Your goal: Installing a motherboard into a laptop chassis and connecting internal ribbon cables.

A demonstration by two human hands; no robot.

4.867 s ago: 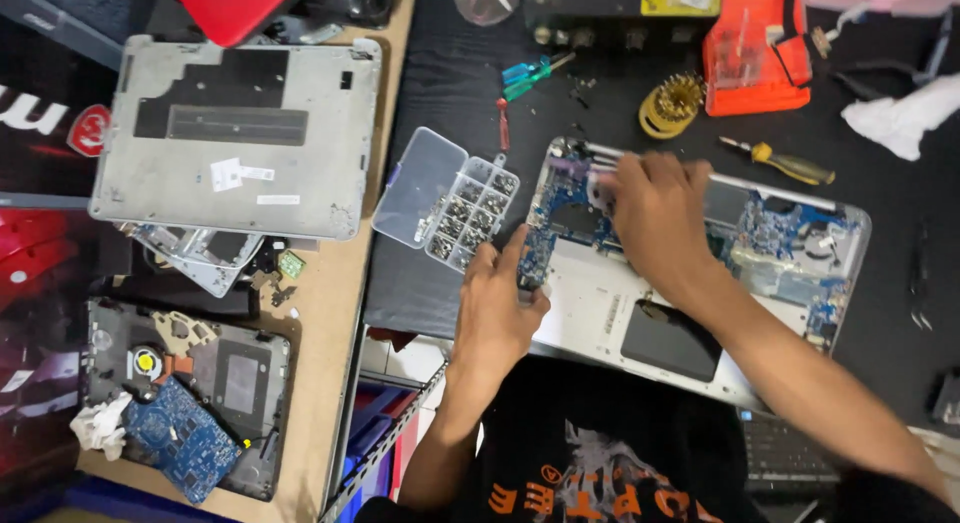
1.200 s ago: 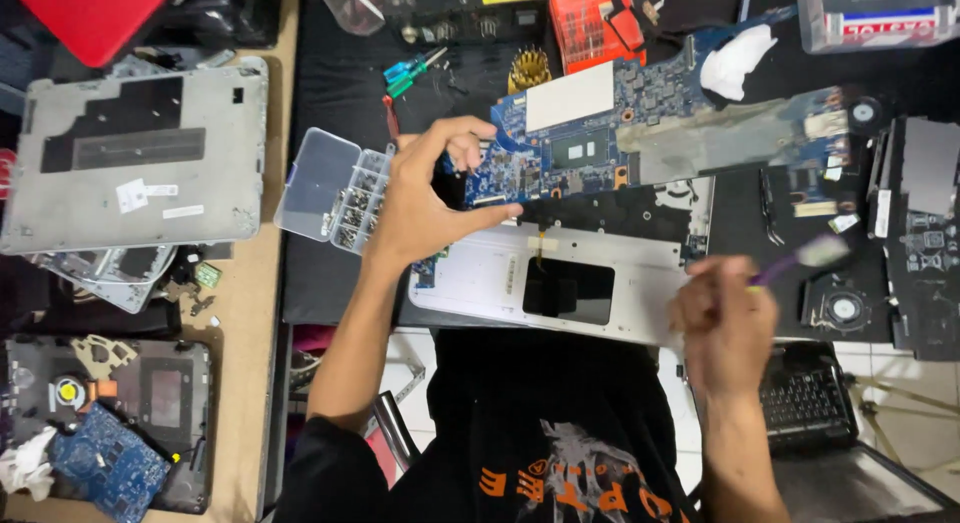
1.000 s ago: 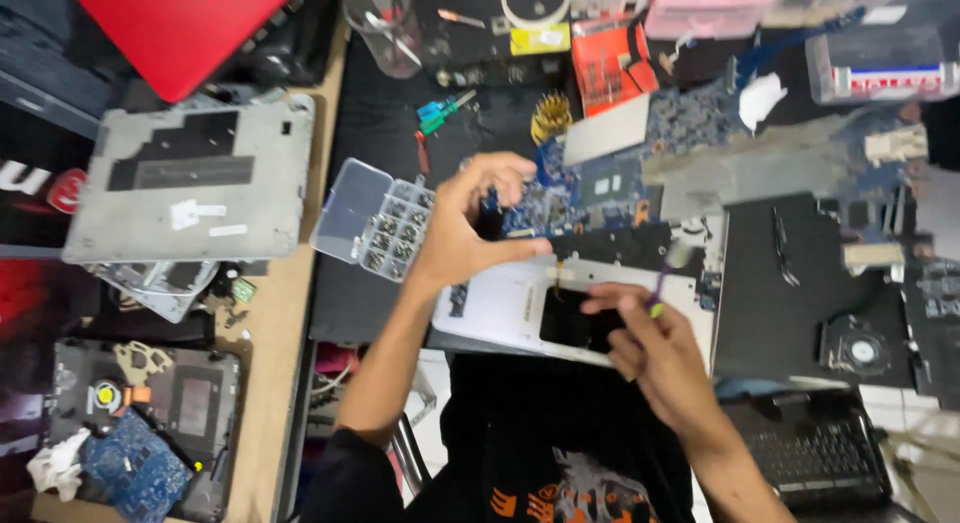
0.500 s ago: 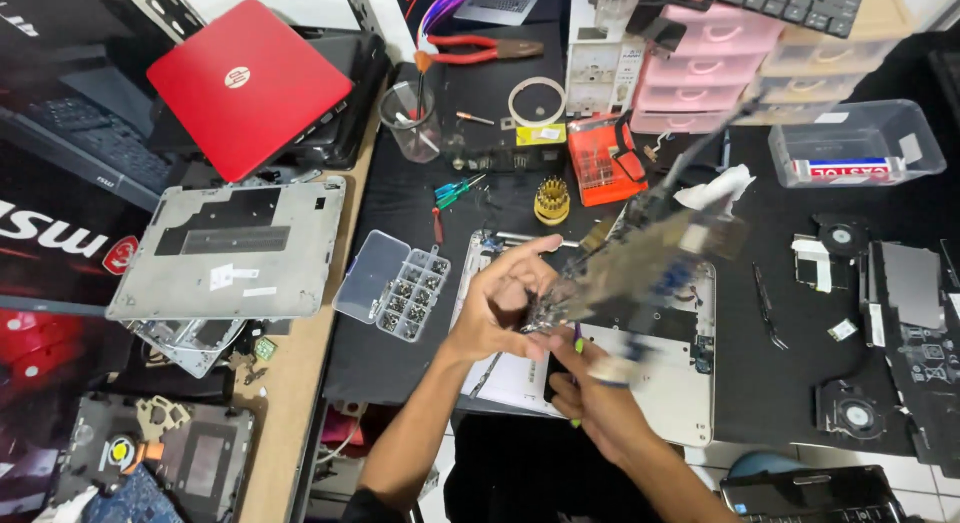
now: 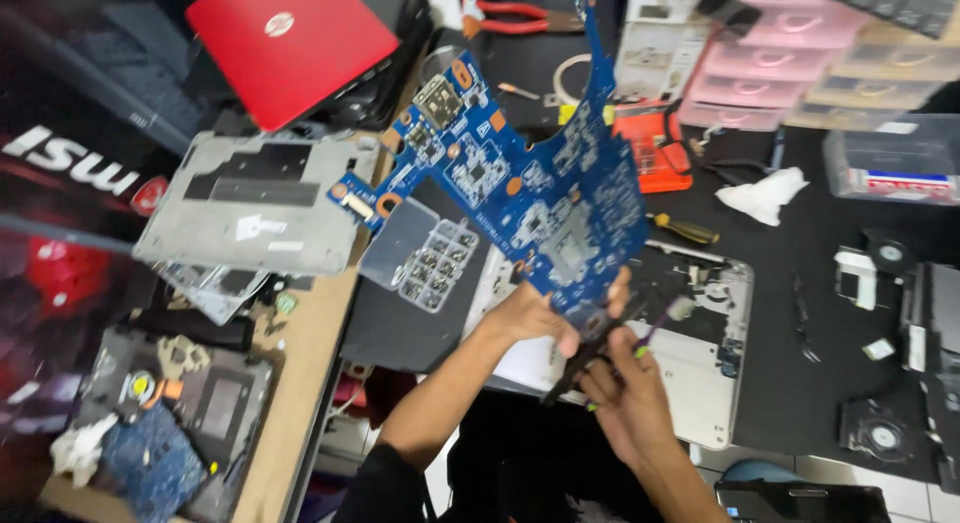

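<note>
The blue circuit board (image 5: 530,198) was lifted clear of the open laptop shell (image 5: 700,383) and held up, tilted, through the centre of the frame, its top corner reaching the upper edge. The left hand (image 5: 535,318) gripped its lower edge just below centre, fingers (image 5: 617,288) curled onto the board face. The right hand (image 5: 625,398), lower and slightly right, was closed on a thin purple-handled tool (image 5: 660,323) whose tip lay close to the board's bottom corner; a dark strip (image 5: 585,353) hung there between the two hands, too blurred to identify.

By the look of it, the step in hand was inspecting or working on the freed board at that bottom corner. Any next move would call for a steady left-hand grip on the edge only and fine, light tool contact, since the board hung unsupported above the shell and the clear screw organiser (image 5: 420,253) left of centre on the tabletop.

Half a second earlier the board sat lower and was smeared with motion over the shell; now it stood higher and filled far more of the view. The red laptop (image 5: 290,48) remained at upper left.
</note>
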